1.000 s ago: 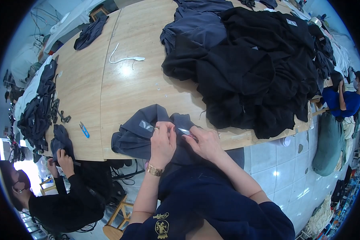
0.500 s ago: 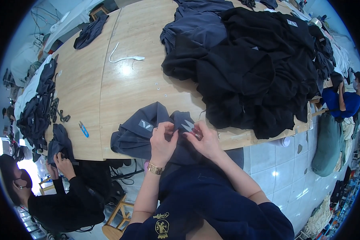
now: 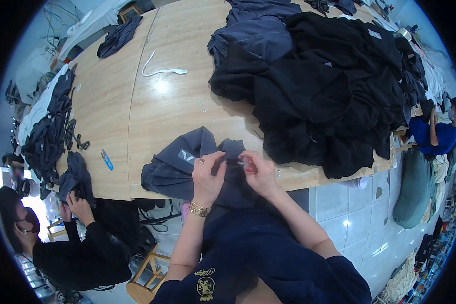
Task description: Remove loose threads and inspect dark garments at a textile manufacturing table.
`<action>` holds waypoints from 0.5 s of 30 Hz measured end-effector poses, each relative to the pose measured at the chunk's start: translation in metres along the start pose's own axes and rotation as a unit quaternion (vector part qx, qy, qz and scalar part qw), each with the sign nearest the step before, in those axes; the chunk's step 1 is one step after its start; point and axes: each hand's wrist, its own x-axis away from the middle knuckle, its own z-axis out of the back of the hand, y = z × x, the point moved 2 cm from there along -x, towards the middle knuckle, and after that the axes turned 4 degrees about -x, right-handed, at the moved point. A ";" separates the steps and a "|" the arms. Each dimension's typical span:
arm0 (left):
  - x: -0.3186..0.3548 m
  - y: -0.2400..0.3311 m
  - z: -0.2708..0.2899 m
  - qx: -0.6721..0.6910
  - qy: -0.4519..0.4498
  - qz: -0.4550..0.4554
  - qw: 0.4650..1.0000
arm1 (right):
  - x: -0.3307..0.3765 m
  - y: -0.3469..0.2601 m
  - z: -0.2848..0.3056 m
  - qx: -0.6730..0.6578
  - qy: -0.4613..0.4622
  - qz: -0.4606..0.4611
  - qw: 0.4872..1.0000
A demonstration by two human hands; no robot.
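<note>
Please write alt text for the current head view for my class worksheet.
A person's left hand holds a dark grey garment at a wooden table, while the right hand holds something small and blurred close by. Black garments are heaped to the right; blue snips lie left, near a co-worker in black.

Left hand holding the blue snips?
No, the blue snips lie on the table, away from the left hand, which is at the grey garment.
</note>
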 end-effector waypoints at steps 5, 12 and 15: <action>-0.002 -0.002 -0.002 -0.008 0.001 -0.018 1.000 | 0.009 -0.005 0.007 -0.068 0.015 -0.144 0.987; -0.005 0.001 -0.002 -0.017 -0.007 -0.016 1.000 | 0.005 -0.010 0.007 0.034 -0.020 -0.107 0.993; -0.006 0.001 -0.003 0.008 -0.006 0.010 1.000 | 0.002 -0.010 0.008 0.030 -0.023 -0.131 0.991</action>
